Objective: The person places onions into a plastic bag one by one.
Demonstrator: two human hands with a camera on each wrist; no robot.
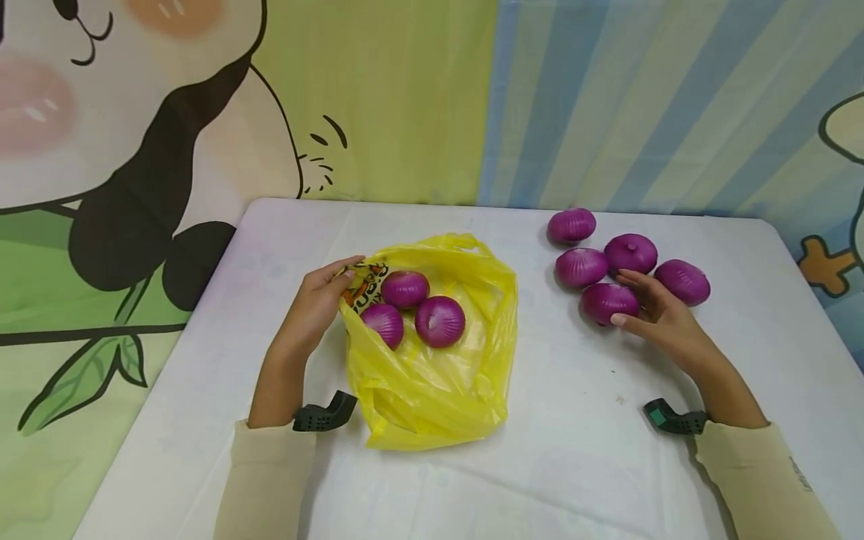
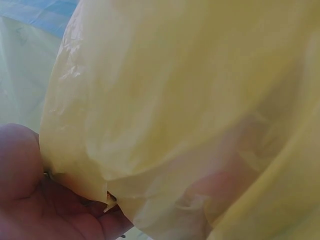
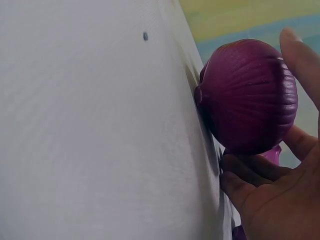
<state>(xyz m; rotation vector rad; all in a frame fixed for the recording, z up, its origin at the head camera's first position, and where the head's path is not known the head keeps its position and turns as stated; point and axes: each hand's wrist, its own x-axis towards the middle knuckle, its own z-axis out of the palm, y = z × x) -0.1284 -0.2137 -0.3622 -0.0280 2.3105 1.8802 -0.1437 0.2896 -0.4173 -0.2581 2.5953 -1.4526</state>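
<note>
My left hand (image 1: pixel 313 300) pinches the left rim of a yellow plastic bag (image 1: pixel 432 405) between thumb and fingers. Inside the spread mouth of the bag lie three purple onions (image 1: pixel 440 322). In the left wrist view, the bag's film (image 2: pixel 150 100) fills most of the picture and hides the onions. On the right, my right hand (image 1: pixel 664 319) reaches around the nearest loose onion (image 1: pixel 609 303), thumb on the near side and fingers behind it. The right wrist view shows this onion (image 3: pixel 247 97) on the table between the spread thumb and fingers.
Several more purple onions (image 1: pixel 631 254) lie grouped just beyond the right hand on the white-covered table (image 1: pixel 560 465). Along its far edge hangs a printed cloth backdrop (image 1: pixel 405 97) with cartoon figures. Each wrist carries a black strap mount (image 1: pixel 325 415).
</note>
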